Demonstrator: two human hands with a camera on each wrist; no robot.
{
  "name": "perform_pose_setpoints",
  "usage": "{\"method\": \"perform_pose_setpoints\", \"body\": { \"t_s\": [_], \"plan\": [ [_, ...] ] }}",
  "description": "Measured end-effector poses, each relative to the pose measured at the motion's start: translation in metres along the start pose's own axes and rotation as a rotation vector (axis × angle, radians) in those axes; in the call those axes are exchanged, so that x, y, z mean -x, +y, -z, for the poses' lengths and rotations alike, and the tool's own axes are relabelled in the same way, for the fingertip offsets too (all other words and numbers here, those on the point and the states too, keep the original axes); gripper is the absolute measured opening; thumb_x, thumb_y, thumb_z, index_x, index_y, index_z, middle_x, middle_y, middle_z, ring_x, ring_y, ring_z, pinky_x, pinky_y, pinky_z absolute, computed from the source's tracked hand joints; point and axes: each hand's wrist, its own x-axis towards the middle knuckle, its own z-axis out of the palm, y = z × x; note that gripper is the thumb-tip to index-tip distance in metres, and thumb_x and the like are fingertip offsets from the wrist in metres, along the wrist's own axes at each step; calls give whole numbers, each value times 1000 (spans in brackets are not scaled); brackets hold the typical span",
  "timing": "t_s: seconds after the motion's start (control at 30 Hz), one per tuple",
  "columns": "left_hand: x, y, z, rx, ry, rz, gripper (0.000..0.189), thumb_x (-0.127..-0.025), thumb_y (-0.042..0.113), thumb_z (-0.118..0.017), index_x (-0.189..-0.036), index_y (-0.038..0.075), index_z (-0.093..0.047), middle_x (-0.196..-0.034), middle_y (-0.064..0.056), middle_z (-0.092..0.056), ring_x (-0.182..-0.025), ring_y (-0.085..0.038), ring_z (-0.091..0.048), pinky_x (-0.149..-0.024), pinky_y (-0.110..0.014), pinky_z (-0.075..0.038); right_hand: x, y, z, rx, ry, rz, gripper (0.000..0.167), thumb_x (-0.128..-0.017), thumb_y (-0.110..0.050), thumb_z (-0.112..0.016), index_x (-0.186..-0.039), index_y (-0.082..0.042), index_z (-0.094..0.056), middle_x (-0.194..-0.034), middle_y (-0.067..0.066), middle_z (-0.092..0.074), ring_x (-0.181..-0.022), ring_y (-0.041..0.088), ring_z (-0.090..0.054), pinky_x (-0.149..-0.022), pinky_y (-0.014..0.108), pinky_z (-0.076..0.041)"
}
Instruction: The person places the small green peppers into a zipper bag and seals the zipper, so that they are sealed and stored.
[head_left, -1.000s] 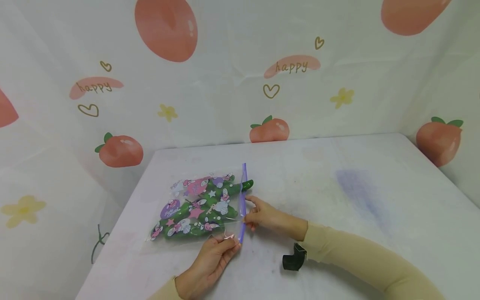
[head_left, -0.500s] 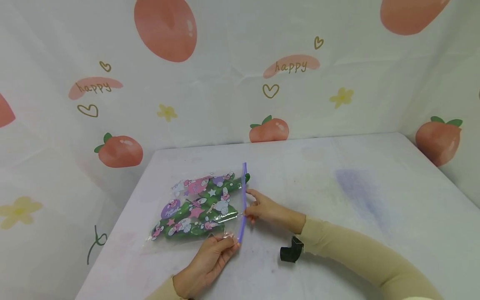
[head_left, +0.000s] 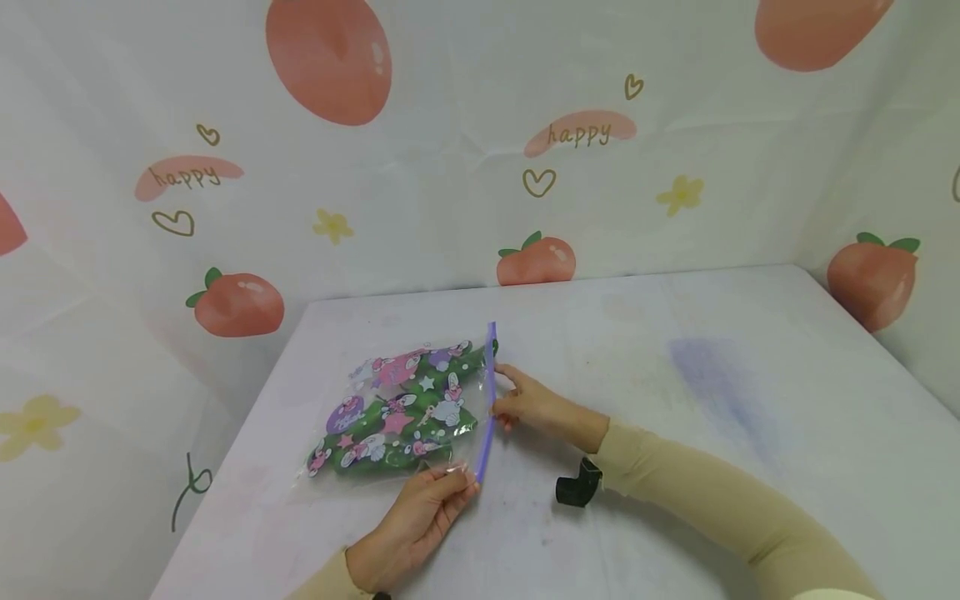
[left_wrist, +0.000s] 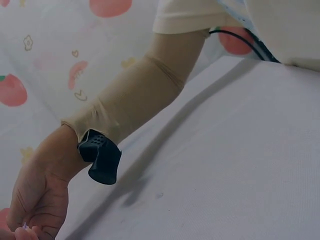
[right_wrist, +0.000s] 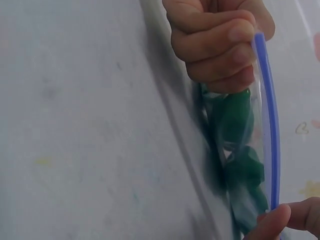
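Note:
A clear zip bag [head_left: 393,425] printed with pink and purple cartoon figures lies on the table, several green, pepper-like things [right_wrist: 235,115] inside. Its purple zip strip [head_left: 486,450] runs along the right side. My left hand [head_left: 420,521] grips the bag's near corner by the strip's end; the right wrist view shows its curled fingers there. With thumb and fingers, my right hand [head_left: 534,406] pinches the strip around its middle. A small green tip [head_left: 495,346] shows at the strip's far end. In the left wrist view, the right hand [left_wrist: 42,197] appears at lower left.
The white table [head_left: 637,367] carries a bluish stain [head_left: 712,383] to the right. A black camera mount [head_left: 577,483] sits under the right cuff. Behind stands a cloth backdrop [head_left: 435,167] with peach prints. A dark cord-like loop [head_left: 195,483] shows at the left.
My right hand has slid away from me along the zip strip. The green tip at the strip's far end sticks out less. My left hand has kept its grip on the near corner.

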Motion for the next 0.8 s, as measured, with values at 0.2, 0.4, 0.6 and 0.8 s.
{"method": "perform_pose_setpoints", "body": {
  "t_s": [0.2, 0.4, 0.6, 0.8],
  "plan": [
    [-2, 1, 0, -11, -16, -2, 40, -96, 0, -52, -127, -19, -36, -93, -5, -57, -81, -3, -63, -82, -14, -52, -5, 0, 8, 10, 1, 18, 79, -85, 2, -58, -154, -7, -19, -65, 1, -58, -56, 10, -54, -59, 23, -46],
    [-2, 3, -3, -4, -13, 6, 32, -96, 1, -54, -121, -17, -42, -93, -6, -57, -82, -4, -63, -82, -15, -52, -10, -3, 15, 19, 24, 8, 79, -86, 2, -57, -154, -10, -19, -66, 1, -59, -55, 10, -54, -59, 23, -47],
    [-4, 3, -6, 4, -16, 2, 26, -96, 0, -54, -116, -14, -46, -93, -6, -57, -82, -5, -63, -82, -15, -52, -16, -7, 21, 61, 58, -29, 80, -87, 0, -58, -155, -17, -20, -65, 3, -57, -56, 11, -53, -58, 23, -47],
    [0, 7, -7, 11, -22, 0, 18, -95, -1, -54, -110, -10, -50, -93, -6, -58, -82, -5, -63, -82, -15, -52, -17, -13, 23, 79, 97, -44, 77, -88, 0, -58, -154, -22, -24, -67, 4, -56, -58, 13, -53, -59, 24, -46]
  ]
}}
